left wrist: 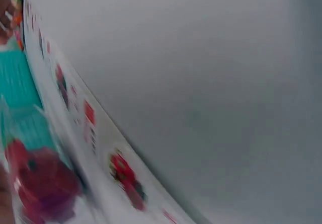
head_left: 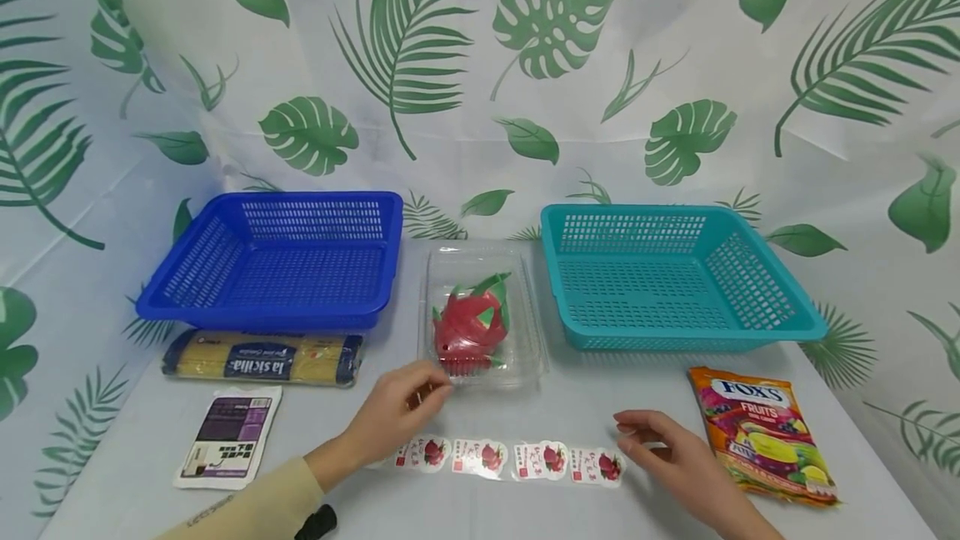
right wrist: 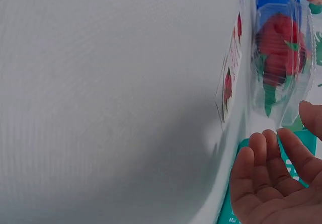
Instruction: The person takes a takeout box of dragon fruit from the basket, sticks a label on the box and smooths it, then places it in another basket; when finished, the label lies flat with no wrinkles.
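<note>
A strip of stickers [head_left: 480, 458] printed with red dragon fruit lies across the front of the table. Over its left end hovers my left hand [head_left: 397, 415], fingers loosely bent and nothing visible between them. Its fingertips are close to the front left corner of a clear plastic box [head_left: 525, 340]. Inside that box sits a red dragon fruit [head_left: 468, 327] with green tips. To the right of the strip is my right hand [head_left: 675, 461], fingers relaxed and holding nothing. In the right wrist view its fingers [right wrist: 274, 153] are slightly bent, with the thumb apart.
A blue basket [head_left: 315, 273] stands at the back left, a teal basket [head_left: 645, 290] at the back right. Spaghetti [head_left: 262, 357] and a white and purple packet [head_left: 232, 436] lie at left. An orange candy bag [head_left: 765, 436] is beside my right hand. A black object [head_left: 318, 522] shows near my left sleeve.
</note>
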A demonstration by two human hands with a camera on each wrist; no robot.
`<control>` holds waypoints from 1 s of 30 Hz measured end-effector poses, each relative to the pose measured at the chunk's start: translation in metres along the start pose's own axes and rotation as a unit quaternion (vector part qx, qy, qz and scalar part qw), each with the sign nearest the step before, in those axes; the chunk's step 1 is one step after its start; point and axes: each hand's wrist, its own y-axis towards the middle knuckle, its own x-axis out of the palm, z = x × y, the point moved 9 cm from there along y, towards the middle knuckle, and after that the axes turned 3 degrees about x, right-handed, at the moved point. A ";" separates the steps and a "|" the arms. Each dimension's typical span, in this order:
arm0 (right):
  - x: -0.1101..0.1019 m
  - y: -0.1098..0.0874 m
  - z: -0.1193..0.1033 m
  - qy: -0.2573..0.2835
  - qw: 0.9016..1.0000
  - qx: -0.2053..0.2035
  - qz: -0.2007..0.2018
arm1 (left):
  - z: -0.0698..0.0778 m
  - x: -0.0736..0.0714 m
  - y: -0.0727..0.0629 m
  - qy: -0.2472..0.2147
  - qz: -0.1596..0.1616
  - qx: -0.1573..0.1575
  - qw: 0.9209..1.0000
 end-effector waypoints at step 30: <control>0.023 0.002 0.002 -0.074 0.995 -0.053 -0.035 | 0.030 0.180 0.035 0.090 -0.347 -0.031 0.933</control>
